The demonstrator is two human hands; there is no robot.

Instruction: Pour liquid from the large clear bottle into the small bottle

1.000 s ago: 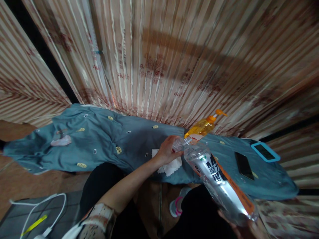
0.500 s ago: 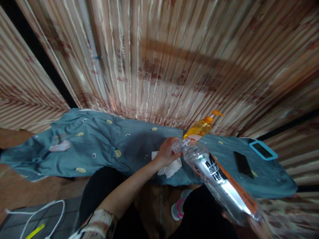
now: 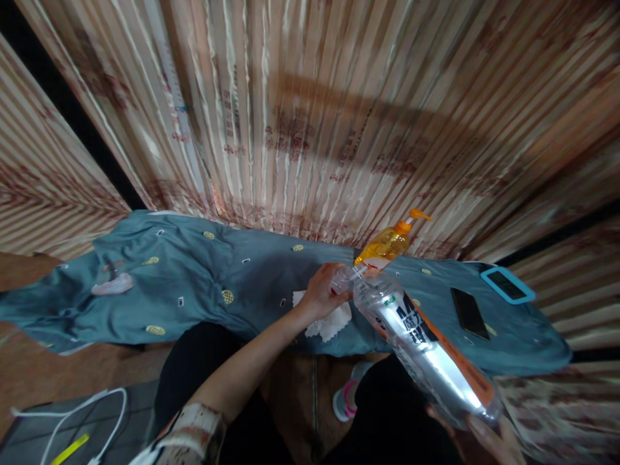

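My left hand (image 3: 323, 294) is wrapped round a small clear container (image 3: 341, 279), whose lower part its fingers hide. Tilted over that container is the neck of a large clear bottle (image 3: 426, 349) with a silver and orange label. The base of this bottle rests in my right hand (image 3: 489, 439), at the lower right. Behind the bottle's neck stands a pump bottle of yellow liquid (image 3: 385, 247) with an orange top. A white cloth (image 3: 332, 323) with a zigzag edge lies under and beside my left hand.
A blue-green patterned cloth (image 3: 261, 284) covers the table. On its right lie a black phone (image 3: 469, 313) and a blue-framed device (image 3: 507, 285); a pale item (image 3: 113, 284) lies left. Pleated curtains hang behind. A white cable (image 3: 121, 413) and yellow strip (image 3: 70, 449) are lower left.
The view has shifted slightly. My right hand shows a little more at the base of the large bottle. Both hands keep their holds.
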